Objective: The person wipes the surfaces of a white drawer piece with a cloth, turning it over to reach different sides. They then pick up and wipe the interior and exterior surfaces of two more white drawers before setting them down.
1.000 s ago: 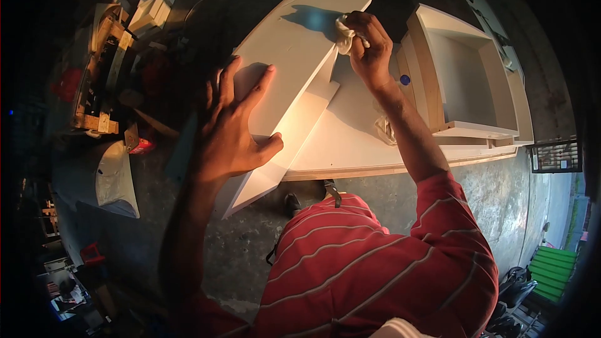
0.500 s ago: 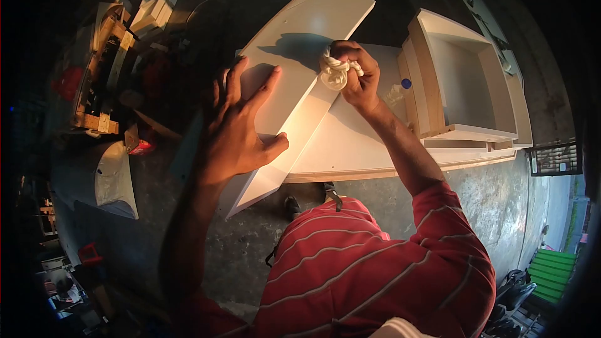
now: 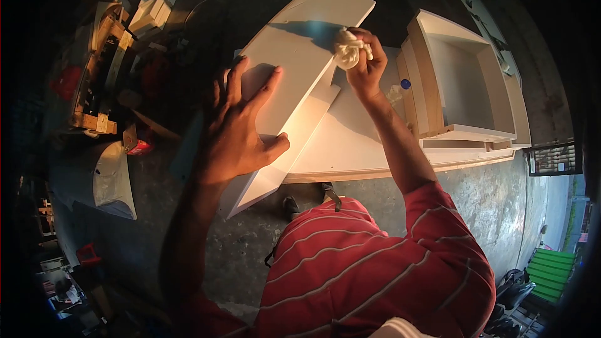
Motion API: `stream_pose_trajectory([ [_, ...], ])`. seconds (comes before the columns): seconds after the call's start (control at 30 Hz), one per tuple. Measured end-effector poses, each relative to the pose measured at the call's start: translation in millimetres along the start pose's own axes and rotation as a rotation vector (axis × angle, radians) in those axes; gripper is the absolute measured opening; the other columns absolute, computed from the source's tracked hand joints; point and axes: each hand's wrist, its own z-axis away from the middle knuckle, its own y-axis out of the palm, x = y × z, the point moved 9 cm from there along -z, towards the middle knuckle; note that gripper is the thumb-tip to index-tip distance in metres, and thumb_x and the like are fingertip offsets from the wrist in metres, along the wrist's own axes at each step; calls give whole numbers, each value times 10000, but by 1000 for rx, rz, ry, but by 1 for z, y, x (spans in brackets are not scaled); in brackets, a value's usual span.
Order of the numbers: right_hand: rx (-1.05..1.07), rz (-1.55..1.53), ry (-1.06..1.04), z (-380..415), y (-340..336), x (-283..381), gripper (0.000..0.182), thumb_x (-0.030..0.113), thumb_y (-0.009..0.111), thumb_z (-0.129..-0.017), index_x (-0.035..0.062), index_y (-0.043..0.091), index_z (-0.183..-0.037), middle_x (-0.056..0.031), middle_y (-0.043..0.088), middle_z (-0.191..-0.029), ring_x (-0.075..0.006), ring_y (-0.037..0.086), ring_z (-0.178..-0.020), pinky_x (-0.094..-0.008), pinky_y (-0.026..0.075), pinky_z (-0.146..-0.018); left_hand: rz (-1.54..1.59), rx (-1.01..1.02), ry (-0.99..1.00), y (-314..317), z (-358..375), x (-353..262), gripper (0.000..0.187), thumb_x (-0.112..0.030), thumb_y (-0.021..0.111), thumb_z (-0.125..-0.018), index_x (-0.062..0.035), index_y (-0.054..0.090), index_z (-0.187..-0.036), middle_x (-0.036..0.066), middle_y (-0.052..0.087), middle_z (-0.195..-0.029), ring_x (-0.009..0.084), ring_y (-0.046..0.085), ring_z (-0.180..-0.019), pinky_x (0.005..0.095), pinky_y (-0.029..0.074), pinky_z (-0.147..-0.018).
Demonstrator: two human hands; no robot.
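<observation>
A long white panel (image 3: 294, 56) lies slanted across a larger white board (image 3: 350, 131). My left hand (image 3: 241, 125) rests on the slanted panel with its fingers spread, the thumb near the panel's right edge. In my right hand (image 3: 368, 66) is a bunched white cloth (image 3: 349, 49), gripped in closed fingers. The cloth is at the panel's right edge, towards its far end, and a dark shadow falls on the panel beside it. Whether the cloth presses on the edge is hard to tell.
A white open drawer box (image 3: 466, 81) stands on the board's right part. Beside it is a bottle with a blue cap (image 3: 405, 84). A wooden frame (image 3: 109, 75) stands at far left, and a curved white piece (image 3: 114, 181) sits on the concrete floor (image 3: 231, 256).
My right hand has moved with the cloth along the panel's edge, up and slightly right. My left hand stays in place on the panel.
</observation>
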Motion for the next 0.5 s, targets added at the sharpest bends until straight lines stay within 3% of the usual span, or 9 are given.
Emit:
stream_pose_trajectory([
  [0.13,-156,3,68,0,-6,-9,240,-32,357,-911,-20,578,-1003,-127,640,-1072,-169,623,-902,-270,503,-802,-14,-4,-13,1,1,1,886,-291,749,-628,-149,415,-1437,266,272,-1435,445,326,-1294,552,250,-1099],
  [0.2,-62,35,-85,22,15,17,231,-25,362,-898,-20,573,-991,-155,633,-1066,-182,621,-912,-292,503,-814,13,20,-34,0,0,0,888,-284,748,-635,-167,409,-1448,241,264,-1462,422,293,-1338,541,220,-1114],
  [0.27,-37,-12,-108,28,19,20,219,-19,379,-891,-22,573,-993,-166,632,-1069,-190,618,-921,-306,503,-818,40,54,-59,2,0,1,891,-278,748,-643,-186,403,-1459,216,255,-1489,399,260,-1381,530,190,-1128],
  [0.33,-21,-33,-63,17,12,6,237,-34,371,-880,-15,582,-988,-157,638,-1067,-183,617,-911,-298,506,-806,34,50,-85,3,1,3,888,-279,748,-644,-186,405,-1458,209,255,-1492,395,264,-1383,529,187,-1130],
  [0.47,-254,-103,71,9,-6,-21,197,-8,402,-920,-10,570,-1023,-118,640,-1066,-145,614,-904,-265,510,-796,23,46,-76,3,1,4,891,-282,749,-643,-186,404,-1458,206,256,-1492,395,263,-1384,531,186,-1131],
  [0.5,-273,-185,99,14,5,-12,202,-14,395,-916,-10,567,-1023,-126,632,-1082,-151,612,-923,-268,505,-813,19,32,-55,2,1,3,888,-289,751,-637,-174,410,-1449,234,261,-1470,432,287,-1345,541,214,-1118],
])
